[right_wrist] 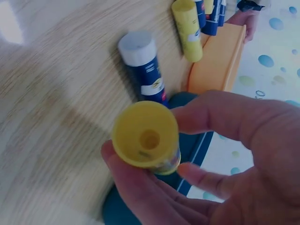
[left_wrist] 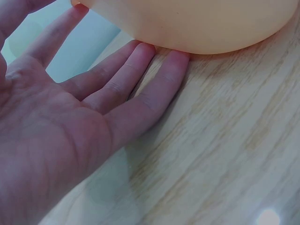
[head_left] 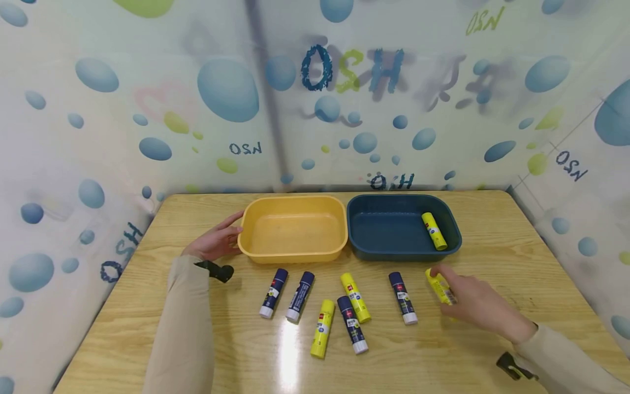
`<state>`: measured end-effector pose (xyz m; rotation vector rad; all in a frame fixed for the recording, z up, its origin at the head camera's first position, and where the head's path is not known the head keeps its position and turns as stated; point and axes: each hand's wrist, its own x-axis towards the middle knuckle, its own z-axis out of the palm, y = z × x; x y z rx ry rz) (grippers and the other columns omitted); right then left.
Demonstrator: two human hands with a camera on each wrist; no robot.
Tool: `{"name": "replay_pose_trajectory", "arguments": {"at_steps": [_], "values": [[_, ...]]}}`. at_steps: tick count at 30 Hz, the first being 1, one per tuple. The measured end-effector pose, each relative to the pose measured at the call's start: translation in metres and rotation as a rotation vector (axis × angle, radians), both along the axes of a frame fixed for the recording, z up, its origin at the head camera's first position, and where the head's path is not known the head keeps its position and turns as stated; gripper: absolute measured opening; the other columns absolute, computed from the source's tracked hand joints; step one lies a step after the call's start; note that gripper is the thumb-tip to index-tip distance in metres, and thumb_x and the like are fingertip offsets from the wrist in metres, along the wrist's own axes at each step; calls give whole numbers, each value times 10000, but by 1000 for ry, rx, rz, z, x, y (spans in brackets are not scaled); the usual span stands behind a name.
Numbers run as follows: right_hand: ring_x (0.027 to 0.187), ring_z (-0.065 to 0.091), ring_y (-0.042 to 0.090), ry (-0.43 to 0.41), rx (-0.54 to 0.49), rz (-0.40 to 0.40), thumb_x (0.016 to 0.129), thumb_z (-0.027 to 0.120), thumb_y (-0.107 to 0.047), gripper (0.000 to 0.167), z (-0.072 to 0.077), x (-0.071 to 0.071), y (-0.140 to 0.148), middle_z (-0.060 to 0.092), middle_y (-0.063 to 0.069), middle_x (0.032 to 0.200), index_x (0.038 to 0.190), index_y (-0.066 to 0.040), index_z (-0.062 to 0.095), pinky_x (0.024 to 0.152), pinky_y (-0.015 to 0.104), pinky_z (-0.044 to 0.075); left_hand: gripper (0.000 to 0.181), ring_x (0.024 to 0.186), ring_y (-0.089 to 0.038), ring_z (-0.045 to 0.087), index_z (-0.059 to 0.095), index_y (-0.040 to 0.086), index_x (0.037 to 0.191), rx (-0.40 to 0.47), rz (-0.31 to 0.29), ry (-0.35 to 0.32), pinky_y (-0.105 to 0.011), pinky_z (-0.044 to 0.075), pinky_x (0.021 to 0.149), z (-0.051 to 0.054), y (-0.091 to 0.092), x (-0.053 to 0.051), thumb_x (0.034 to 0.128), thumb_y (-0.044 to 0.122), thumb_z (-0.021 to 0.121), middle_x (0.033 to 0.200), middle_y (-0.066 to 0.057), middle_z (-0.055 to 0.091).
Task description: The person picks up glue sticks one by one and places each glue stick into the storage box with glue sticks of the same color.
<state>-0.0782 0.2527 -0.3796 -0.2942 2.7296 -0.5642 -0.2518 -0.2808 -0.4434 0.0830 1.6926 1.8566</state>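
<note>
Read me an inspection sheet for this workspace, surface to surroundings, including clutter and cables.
Surface: light wood-grain tabletop, glare near its front.
Trays: rounded rectangular yellow-orange plastic tray beside a rounded rectangular dark-blue plastic tray, which holds a yellow cylindrical glue stick.
Loose sticks: four navy cylindrical glue sticks with white ends and two yellow cylindrical glue sticks, before the trays.
Clutter: nothing seen.
Left grip: touches the yellow-orange tray's left side.
Right grip: pinches another yellow glue stick near the dark-blue tray.
Cables: nothing seen.
Surroundings: whitish walls with blue and green spots.
</note>
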Motion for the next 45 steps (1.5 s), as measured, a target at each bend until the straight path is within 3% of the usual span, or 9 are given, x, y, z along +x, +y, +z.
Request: {"name": "replay_pose_trajectory", "arguments": {"at_steps": [5, 12, 18, 26, 34, 40, 45], "values": [[732, 546, 189, -18, 24, 4, 746, 781, -67, 599, 9, 0, -7, 617, 89, 914, 1241, -9, 448, 578, 343, 448, 641, 1143, -149, 521, 56, 221, 1571, 9, 3, -2, -481, 363, 1008, 1, 0, 1, 1048, 164, 422, 1467, -115, 330], [788, 561, 204, 12, 42, 33, 733, 795, -57, 591, 16, -5, -11, 606, 80, 935, 1234, 65, 505, 646, 396, 494, 639, 1163, -163, 507, 78, 236, 1571, 14, 24, -22, -529, 298, 1052, 3, 2, 2, 1044, 161, 432, 1539, -161, 228], [684, 510, 167, 51, 19, 66, 736, 766, -41, 519, 26, -13, -10, 581, 60, 890, 1175, 16, 495, 572, 332, 448, 625, 1138, -156, 517, 94, 247, 1570, 2, 36, -39, -543, 275, 1064, 3, 4, 2, 1047, 158, 425, 1558, -163, 190], [676, 529, 202, 114, -19, 72, 755, 745, -37, 522, 46, -37, -11, 586, 130, 885, 1174, 63, 450, 563, 337, 461, 620, 1167, -152, 494, 92, 258, 1570, 14, 32, -41, -527, 293, 1059, 1, 2, 2, 1051, 161, 418, 1572, -152, 162], [708, 555, 224, 123, 18, 59, 773, 748, -84, 539, 57, -53, -19, 608, 187, 948, 1202, 54, 451, 577, 355, 467, 628, 1183, -176, 489, 116, 272, 1568, 28, 31, -50, -436, 412, 982, 0, 1, -1, 1044, 187, 450, 1531, -135, 263], [698, 545, 217, 103, 8, 52, 783, 736, -85, 536, 56, -59, -26, 599, 164, 933, 1215, 63, 456, 572, 340, 468, 634, 1130, -152, 530, 82, 230, 1571, 74, 14, -38, -382, 462, 910, -1, 1, 0, 1047, 158, 431, 1319, -12, 505], [744, 561, 256, 90, 12, 54, 774, 747, -77, 539, 53, -68, -27, 599, 193, 939, 1198, 80, 453, 620, 387, 488, 631, 1125, -144, 531, 48, 211, 1571, 97, 2, -46, -374, 459, 909, 0, 1, 1, 1053, 140, 401, 1268, 8, 547]]}}
